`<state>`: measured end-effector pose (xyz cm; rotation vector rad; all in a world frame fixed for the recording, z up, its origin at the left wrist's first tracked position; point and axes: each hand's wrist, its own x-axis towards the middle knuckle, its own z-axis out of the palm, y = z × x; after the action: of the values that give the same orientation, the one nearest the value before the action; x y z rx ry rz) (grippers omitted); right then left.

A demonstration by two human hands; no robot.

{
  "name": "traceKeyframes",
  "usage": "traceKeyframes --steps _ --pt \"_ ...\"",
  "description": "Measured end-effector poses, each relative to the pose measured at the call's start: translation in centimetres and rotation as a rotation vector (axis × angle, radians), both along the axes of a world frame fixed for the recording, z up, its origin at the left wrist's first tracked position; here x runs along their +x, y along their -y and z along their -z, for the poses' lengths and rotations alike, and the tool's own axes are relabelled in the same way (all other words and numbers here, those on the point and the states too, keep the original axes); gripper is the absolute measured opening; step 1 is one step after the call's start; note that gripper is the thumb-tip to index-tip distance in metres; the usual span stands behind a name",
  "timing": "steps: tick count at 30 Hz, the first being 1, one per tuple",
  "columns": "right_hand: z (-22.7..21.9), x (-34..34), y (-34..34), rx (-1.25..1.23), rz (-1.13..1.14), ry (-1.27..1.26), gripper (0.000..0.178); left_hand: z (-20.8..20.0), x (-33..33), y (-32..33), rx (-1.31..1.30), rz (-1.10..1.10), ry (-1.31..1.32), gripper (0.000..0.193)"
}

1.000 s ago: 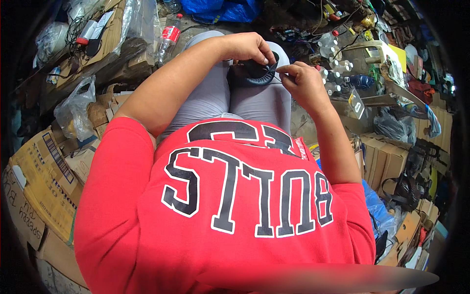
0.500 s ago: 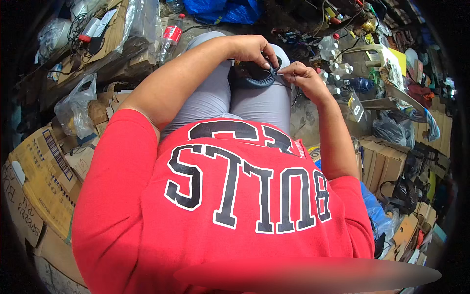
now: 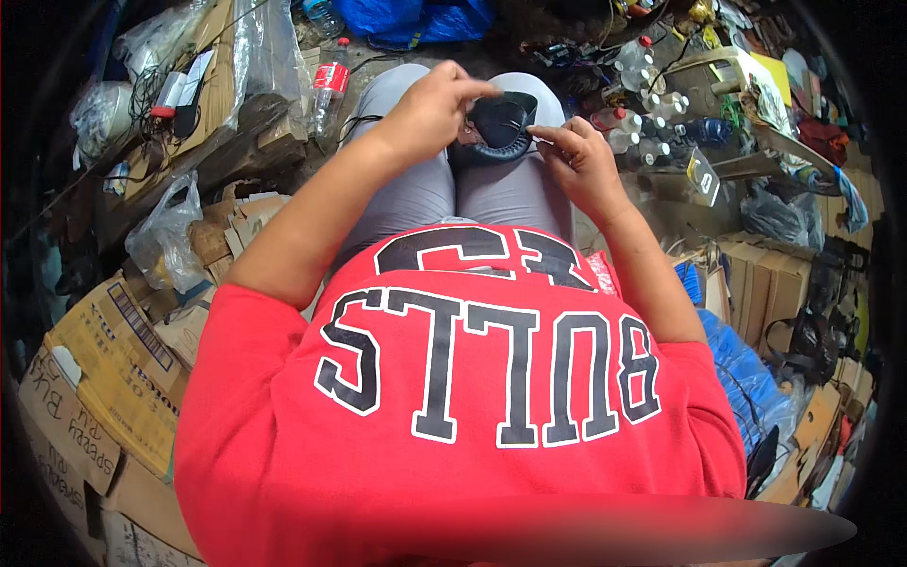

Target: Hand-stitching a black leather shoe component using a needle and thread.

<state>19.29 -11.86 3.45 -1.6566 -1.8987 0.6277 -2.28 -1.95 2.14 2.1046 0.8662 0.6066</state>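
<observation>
A dark, rounded piece (image 3: pixel 501 151), shaped like part of a shoe, rests on my grey-clad thighs between both hands. Its near rim looks ridged and gathered; a reddish-brown patch shows at its left side. My left hand (image 3: pixel 433 106) is raised over its left far side, fingers drawn together and pointing right, the fingertips blurred by motion. Whatever they hold is too small to see. Close against the piece's right rim, my right hand (image 3: pixel 578 156) has thumb and forefinger pinched together. What lies between those fingertips cannot be made out.
A clear bottle with a red label (image 3: pixel 328 85) stands left of my knees. Several bottles (image 3: pixel 642 123) are gathered at the right beside a cluttered pale stand (image 3: pixel 723 66). Cardboard boxes (image 3: pixel 113 364) lie at the left, a plastic bag (image 3: pixel 168 241) near them. Blue sheeting (image 3: pixel 416 21) lies ahead.
My left hand has moved left and slightly up, away from the right rim, uncovering more of the dark piece. My right hand stays near that rim. The view has shifted slightly.
</observation>
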Motion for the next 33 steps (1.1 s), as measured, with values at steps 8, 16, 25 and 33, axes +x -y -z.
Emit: traceKeyframes --steps 8,16,25,33 --pt "1.4 -1.1 1.1 0.217 -0.019 0.242 0.033 1.4 -0.3 2.0 0.313 -0.125 -0.127 0.025" --pt "1.8 2.9 -3.0 -0.365 -0.079 -0.385 0.034 2.9 0.6 0.4 -0.138 0.000 0.140 0.032" --pt "0.7 3.3 -4.0 -0.424 -0.148 -0.271 0.035 2.8 0.6 0.5 -0.100 0.017 0.089 0.032" --pt "1.0 3.7 -4.0 -0.457 -0.198 -0.368 0.028 2.6 1.8 -0.1 -0.238 0.045 0.132 0.026"
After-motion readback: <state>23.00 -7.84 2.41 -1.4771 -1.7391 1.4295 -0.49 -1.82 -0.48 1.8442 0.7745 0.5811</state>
